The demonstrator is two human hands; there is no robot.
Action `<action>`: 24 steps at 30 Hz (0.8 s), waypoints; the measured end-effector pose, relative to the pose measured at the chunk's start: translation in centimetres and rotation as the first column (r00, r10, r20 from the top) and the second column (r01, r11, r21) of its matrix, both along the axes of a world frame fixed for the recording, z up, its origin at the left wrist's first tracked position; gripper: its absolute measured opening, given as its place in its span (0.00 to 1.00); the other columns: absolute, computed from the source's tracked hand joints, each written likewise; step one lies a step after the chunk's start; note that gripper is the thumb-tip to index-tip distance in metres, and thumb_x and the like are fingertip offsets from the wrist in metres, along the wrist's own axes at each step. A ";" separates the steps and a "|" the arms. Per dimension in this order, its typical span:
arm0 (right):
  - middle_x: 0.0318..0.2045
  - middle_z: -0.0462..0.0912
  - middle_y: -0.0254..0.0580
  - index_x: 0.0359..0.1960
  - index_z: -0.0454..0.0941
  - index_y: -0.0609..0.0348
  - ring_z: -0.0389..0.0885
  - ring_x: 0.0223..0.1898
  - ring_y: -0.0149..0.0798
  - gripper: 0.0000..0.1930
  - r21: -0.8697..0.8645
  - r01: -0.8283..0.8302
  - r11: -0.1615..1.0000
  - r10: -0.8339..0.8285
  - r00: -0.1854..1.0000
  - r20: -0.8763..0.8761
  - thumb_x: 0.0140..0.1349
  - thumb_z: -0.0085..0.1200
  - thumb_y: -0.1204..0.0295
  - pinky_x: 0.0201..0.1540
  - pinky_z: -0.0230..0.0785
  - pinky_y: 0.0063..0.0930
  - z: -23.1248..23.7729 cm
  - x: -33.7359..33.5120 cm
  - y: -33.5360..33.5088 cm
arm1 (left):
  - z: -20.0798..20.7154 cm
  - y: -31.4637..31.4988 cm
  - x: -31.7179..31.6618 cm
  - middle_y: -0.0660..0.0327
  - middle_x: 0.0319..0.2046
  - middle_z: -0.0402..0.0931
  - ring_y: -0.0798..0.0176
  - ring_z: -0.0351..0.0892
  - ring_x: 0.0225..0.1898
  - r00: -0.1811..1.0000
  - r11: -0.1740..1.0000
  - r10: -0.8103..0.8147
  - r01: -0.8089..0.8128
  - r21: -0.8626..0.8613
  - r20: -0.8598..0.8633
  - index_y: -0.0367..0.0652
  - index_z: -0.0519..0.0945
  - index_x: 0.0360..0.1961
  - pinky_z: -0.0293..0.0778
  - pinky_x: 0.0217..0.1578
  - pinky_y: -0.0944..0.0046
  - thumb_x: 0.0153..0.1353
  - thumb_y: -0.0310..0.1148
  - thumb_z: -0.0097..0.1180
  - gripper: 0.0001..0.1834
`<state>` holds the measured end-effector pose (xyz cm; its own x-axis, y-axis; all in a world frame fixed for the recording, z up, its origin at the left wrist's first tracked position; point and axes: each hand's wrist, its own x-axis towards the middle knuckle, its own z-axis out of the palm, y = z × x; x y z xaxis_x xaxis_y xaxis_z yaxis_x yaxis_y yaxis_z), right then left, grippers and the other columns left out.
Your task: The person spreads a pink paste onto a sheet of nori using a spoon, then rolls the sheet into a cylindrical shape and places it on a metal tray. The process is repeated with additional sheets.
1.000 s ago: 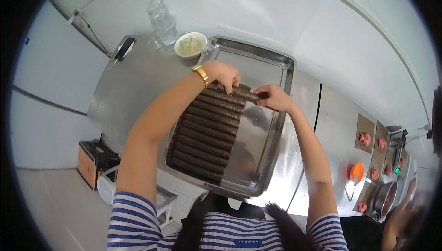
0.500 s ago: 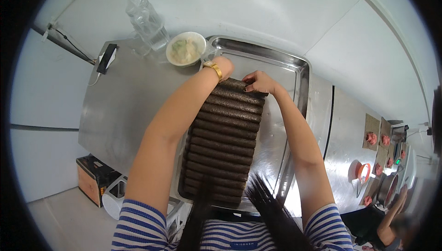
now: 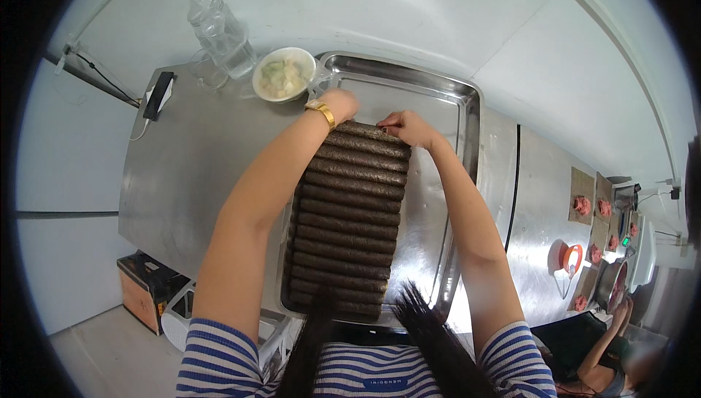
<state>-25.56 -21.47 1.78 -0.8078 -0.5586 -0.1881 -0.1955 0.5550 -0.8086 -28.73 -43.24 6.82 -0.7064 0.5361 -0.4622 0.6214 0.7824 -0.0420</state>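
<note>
Several long, dark seaweed rolls [image 3: 350, 212] lie side by side in a row that fills the left part of a shallow metal tray [image 3: 473, 117]. At the far end of this row, my right hand [image 3: 410, 129] has its fingers curled and pinched on the farthest roll [image 3: 361, 129], near that roll's right end. My left hand [image 3: 340, 104], with a gold watch on its wrist, is bent down at the roll's left end. Its fingers are hidden behind the hand. Beyond it, a clear plastic bag [image 3: 321, 80] lies at the tray's far left corner.
A white bowl [image 3: 257, 85] of pale and green food stands left of the tray, beside stacked clear plastic cups [image 3: 237, 58]. A phone [image 3: 158, 96] lies further left. On the right counter are an orange tape roll [image 3: 573, 258], meat on mats [image 3: 582, 206] and a person's hands [image 3: 619, 315].
The farthest roll, whose right end stuck out before, now lies more in line with the others. My right hand's fingers have drawn closer together. The whole view has shifted slightly.
</note>
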 end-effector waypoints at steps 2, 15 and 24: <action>0.44 0.84 0.50 0.46 0.84 0.60 0.83 0.45 0.48 0.14 -0.020 0.036 0.999 -0.035 0.999 0.033 0.58 0.54 0.75 0.51 0.73 0.34 -0.3 0.8 0.2 | -0.1 -0.1 0.0 0.48 0.34 0.82 0.45 0.83 0.38 0.999 0.999 0.040 -0.040 0.016 0.008 0.39 0.83 0.31 0.77 0.38 0.53 0.54 0.29 0.60 0.05; 0.46 0.83 0.49 0.49 0.83 0.53 0.82 0.46 0.52 0.17 0.008 0.086 0.996 -0.084 0.986 -0.143 0.58 0.54 0.75 0.52 0.73 0.37 -0.8 2.1 -0.5 | 0.3 -0.3 1.6 0.46 0.35 0.83 0.45 0.84 0.38 0.997 1.000 0.014 -0.013 0.007 -0.081 0.34 0.84 0.33 0.79 0.38 0.51 0.53 0.25 0.55 0.09; 0.46 0.83 0.53 0.48 0.82 0.58 0.81 0.49 0.53 0.15 -0.008 0.179 0.984 -0.180 0.982 -0.050 0.61 0.51 0.72 0.53 0.71 0.35 -0.9 2.3 1.3 | -1.8 -2.1 2.9 0.44 0.34 0.82 0.46 0.85 0.37 0.954 0.988 0.077 -0.034 0.152 -0.289 0.34 0.84 0.31 0.81 0.36 0.52 0.56 0.22 0.52 0.09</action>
<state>-23.25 -20.19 0.92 -0.9034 -0.4042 -0.1430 -0.1333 0.5819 -0.8022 -25.82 -45.34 5.01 -0.8294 0.5378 -0.1510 0.5541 0.8264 -0.0999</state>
